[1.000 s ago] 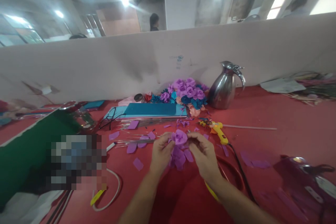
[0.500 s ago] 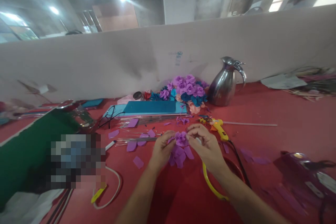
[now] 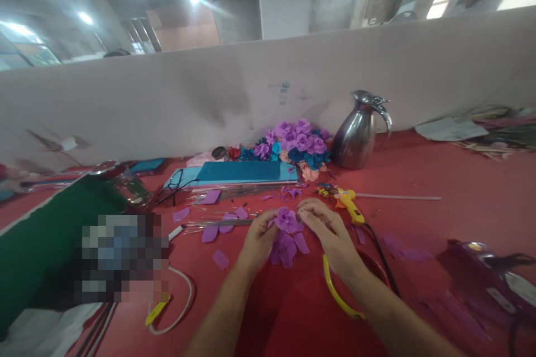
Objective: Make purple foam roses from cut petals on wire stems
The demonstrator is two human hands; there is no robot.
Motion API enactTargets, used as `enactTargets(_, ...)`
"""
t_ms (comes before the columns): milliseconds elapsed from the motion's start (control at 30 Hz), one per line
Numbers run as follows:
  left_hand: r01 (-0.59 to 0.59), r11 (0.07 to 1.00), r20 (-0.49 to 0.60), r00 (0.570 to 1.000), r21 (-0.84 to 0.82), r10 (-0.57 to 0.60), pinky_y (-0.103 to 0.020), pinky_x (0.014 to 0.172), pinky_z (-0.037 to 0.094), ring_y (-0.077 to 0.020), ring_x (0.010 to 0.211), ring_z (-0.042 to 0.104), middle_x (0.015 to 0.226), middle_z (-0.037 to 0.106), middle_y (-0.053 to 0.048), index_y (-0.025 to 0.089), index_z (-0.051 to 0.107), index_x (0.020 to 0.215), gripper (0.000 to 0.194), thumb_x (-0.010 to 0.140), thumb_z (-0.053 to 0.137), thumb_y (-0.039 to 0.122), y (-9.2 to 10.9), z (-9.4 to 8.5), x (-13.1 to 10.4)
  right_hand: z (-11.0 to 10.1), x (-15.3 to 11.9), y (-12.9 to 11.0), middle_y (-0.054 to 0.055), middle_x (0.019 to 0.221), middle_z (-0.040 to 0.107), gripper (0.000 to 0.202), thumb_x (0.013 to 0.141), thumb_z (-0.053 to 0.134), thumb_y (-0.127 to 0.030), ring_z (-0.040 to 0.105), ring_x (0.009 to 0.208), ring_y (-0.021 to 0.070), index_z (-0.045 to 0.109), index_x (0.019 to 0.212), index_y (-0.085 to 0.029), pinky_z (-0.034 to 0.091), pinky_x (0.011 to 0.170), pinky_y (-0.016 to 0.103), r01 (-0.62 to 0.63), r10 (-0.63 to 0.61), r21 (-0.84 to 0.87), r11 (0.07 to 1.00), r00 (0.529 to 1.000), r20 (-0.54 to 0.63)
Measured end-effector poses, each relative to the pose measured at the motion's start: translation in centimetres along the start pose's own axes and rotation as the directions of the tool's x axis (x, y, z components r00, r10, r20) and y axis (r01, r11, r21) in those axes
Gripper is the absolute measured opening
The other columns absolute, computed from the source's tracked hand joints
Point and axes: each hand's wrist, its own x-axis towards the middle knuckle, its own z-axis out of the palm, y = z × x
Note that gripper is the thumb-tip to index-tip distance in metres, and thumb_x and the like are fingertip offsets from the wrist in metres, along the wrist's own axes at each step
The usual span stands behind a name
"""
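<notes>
We're likely shaping the purple flower [image 3: 287,220], our left hand [image 3: 258,238] pinching it, our right hand [image 3: 329,230] at its three o'clock, grip unclear; the next move calls for light fingers

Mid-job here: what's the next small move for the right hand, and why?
I'd probably bring the right hand's fingertips in to pinch and shape the outer petal edge on the flower's right side. The left hand already steadies the purple flower, and the right fingertips are right beside that edge; whether they touch it, I can't tell.
</notes>
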Motion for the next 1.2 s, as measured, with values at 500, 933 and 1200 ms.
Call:
enactTargets(500,0.121,0.958,0.018,0.993,-0.259,-0.12,-0.029,0.067,0.047,-0.0195,0.079,0.063,0.078,0.068,-0.005,0.02,0.071,0.088,0.025,0.071,0.073,0.038,-0.6,0.9,-0.2,0.0,-0.1,-0.1,-0.001,0.069,0.053,0.019,0.083,0.054,-0.03,0.05,0.069,0.015,0.053,0.066,-0.022,0.04,0.066,0.026,-0.043,0.044,0.039,0.998,0.999,-0.03)
enactTargets(933,0.161,0.958,0.069,0.987,-0.236,-0.148,-0.029,0.067,0.047,-0.0203,0.08,0.062,0.086,0.07,-0.007,0.018,0.072,0.095,0.03,0.073,0.072,0.039,-2.0,0.6,-0.3,0.1,0.2,0.1,-0.001,0.068,0.057,0.013,0.081,0.057,-0.026,0.053,0.066,0.0148,0.058,0.069,-0.021,0.042,0.064,0.027,-0.006,0.007,-0.078,0.997,1.0,0.013)
enactTargets(1200,0.121,0.927,0.067,0.992,-0.355,-0.104,-0.03,0.081,0.045,-0.0197,0.09,0.061,0.092,0.069,-0.006,0.02,0.071,0.096,0.028,0.071,0.074,0.033,-1.0,1.5,-0.2,0.3,0.0,0.4,-0.002,0.067,0.056,0.013,0.081,0.055,-0.028,0.052,0.065,0.0137,0.057,0.07,-0.021,0.041,0.062,0.025,-0.048,0.047,-0.046,0.998,0.999,-0.028)
